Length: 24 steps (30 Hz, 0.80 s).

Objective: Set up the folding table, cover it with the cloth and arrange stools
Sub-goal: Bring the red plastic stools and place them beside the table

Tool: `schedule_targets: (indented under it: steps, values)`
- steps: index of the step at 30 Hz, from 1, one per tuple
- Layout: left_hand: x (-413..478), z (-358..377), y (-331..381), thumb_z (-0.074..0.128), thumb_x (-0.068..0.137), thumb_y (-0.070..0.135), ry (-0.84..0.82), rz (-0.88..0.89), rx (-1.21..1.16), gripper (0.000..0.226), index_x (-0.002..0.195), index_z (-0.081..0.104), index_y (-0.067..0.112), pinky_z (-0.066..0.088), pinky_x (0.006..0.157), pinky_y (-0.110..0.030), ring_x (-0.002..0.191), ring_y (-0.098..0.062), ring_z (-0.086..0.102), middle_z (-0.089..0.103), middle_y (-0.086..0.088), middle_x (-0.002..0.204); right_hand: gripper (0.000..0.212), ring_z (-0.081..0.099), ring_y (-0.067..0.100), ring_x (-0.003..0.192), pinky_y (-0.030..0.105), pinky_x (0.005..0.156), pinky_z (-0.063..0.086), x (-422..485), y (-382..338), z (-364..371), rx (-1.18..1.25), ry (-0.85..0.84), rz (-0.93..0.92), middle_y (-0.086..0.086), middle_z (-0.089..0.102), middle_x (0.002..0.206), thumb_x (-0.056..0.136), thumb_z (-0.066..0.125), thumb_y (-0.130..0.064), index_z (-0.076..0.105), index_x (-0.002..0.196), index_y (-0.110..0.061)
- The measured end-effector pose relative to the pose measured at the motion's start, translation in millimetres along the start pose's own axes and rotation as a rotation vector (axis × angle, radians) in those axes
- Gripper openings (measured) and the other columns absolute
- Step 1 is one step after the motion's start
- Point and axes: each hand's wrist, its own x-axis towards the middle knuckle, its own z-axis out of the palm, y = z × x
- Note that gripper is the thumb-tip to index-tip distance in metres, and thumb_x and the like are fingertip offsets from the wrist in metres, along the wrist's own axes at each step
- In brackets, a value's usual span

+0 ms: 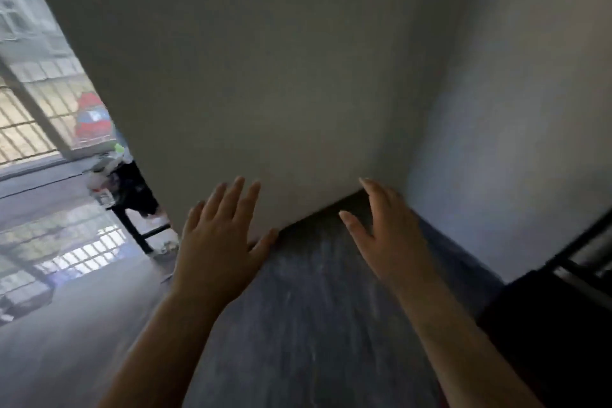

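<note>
Both hands reached forward with fingers spread, gripping nothing: the left hand (220, 238) lay against a large pale panel (265, 76) standing on the dark floor (314, 308), the right hand (385, 228) near the panel's lower corner. Whether that panel was the folding table could not be told.

Two open hands (218, 242) before wall (265, 76)

Both bare forearms are stretched forward, pretty blurry. The left hand (218, 242) is palm-down with fingers spread and thumb sticking out sideways. The right hand (384, 228) is open too, turned edge-on, fingers pointing up, nothing between them.
</note>
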Motion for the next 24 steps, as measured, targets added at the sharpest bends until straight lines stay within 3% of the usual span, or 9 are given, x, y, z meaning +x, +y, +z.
schedule_targets:
  steps: [4, 10, 17, 21, 24]
  values:
    - [23.1, 43.3, 96.4, 0.016, 0.083, 0.068, -0.072, 0.171, -0.069, 0.079, 0.147, 0.024, 0.020, 0.023, 0.110, -0.045, 0.140, -0.026, 0.024, 0.028, -0.006, 0.153, 0.076, 0.032, 0.022, 0.135, 0.039, 0.111, 0.031, -49.5, 94.4, -46.8, -0.092, -0.010, 0.224, 0.010, 0.039, 0.146, 0.089, 0.033, -0.063, 0.035, 0.143, -0.010]
    - [23.0, 97.4, 221.6, 0.018, 0.083, 0.067, -0.212, 0.474, -0.151, 0.080, 0.147, 0.023, 0.020, 0.023, 0.111, -0.046, 0.141, -0.024, 0.023, 0.027, -0.005, 0.153, 0.068, 0.031, 0.023, 0.135, 0.034, 0.112, 0.023, -141.2, 172.4, -113.1, -0.231, 0.084, 0.555, 0.012, 0.039, 0.145, 0.090, 0.044, -0.052, 0.038, 0.141, -0.008]
    - [-14.1, 133.8, 308.2, 0.016, 0.084, 0.064, -0.338, 0.866, -0.206, 0.079, 0.147, 0.024, 0.017, 0.025, 0.109, -0.047, 0.139, -0.028, 0.027, 0.031, -0.010, 0.151, 0.064, 0.029, 0.022, 0.136, 0.034, 0.112, 0.024, -253.3, 171.2, -150.2, -0.359, 0.191, 0.925, 0.009, 0.037, 0.147, 0.092, 0.046, -0.048, 0.036, 0.142, -0.011]
    - [-52.1, 164.8, 336.8, 0.016, 0.083, 0.066, -0.437, 1.014, -0.268, 0.081, 0.147, 0.023, 0.017, 0.023, 0.110, -0.048, 0.140, -0.027, 0.025, 0.029, -0.009, 0.152, 0.066, 0.039, 0.028, 0.129, 0.036, 0.107, 0.030, -319.1, 154.2, -138.4, -0.427, 0.249, 1.119, 0.013, 0.046, 0.139, 0.089, 0.046, -0.052, 0.043, 0.136, -0.007]
    - [-81.2, 189.3, 343.9, 0.020, 0.084, 0.065, -0.510, 1.072, -0.286, 0.079, 0.145, 0.028, 0.016, 0.026, 0.108, -0.050, 0.138, -0.029, 0.029, 0.033, -0.010, 0.150, 0.066, 0.034, 0.025, 0.132, 0.038, 0.108, 0.030, -361.0, 148.2, -125.7, -0.407, 0.196, 1.254, 0.011, 0.041, 0.143, 0.090, 0.051, -0.048, 0.038, 0.140, -0.008]
